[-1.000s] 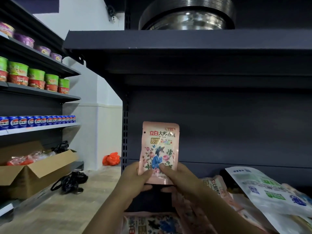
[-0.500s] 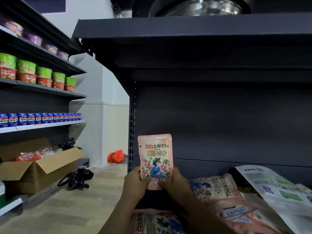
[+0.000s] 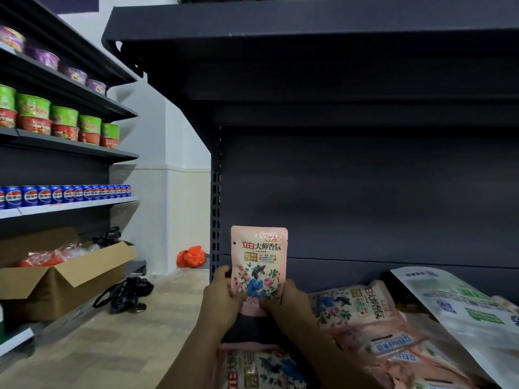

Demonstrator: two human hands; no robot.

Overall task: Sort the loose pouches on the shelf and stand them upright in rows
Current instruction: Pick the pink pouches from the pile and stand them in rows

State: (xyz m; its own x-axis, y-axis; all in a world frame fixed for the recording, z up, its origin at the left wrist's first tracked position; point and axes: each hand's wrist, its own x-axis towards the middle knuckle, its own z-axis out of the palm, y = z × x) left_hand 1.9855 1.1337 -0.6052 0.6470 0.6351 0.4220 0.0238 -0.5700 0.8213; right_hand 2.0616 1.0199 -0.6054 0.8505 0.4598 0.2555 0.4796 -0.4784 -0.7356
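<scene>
1. The left hand (image 3: 222,297) and right hand (image 3: 286,300) both pinch the lower part of a small pink pouch (image 3: 259,265), thumbs on its front, fingers behind, one hand at each bottom corner.
2. The pouch is held upright at the left end of the dark shelf (image 3: 365,192), in front of its back panel. It is pale pink, with red and black characters near the top, a small yellow-green label below them, and a blue-clad figure among pink flowers.
3. Just right of the hands, loose pink pouches (image 3: 362,318) with the same floral print lie flat and overlapping; another floral pouch (image 3: 261,369) lies below the hands.
4. A larger white pouch (image 3: 460,313) with green and blue printing leans across the pile at far right.
5. Across the aisle, an open cardboard box (image 3: 64,276) holds red packets in clear wrap.
6. Above it, shelves carry a row of blue cans (image 3: 64,193), stacked green and red cups (image 3: 61,122), and purple cups (image 3: 42,57).
</scene>
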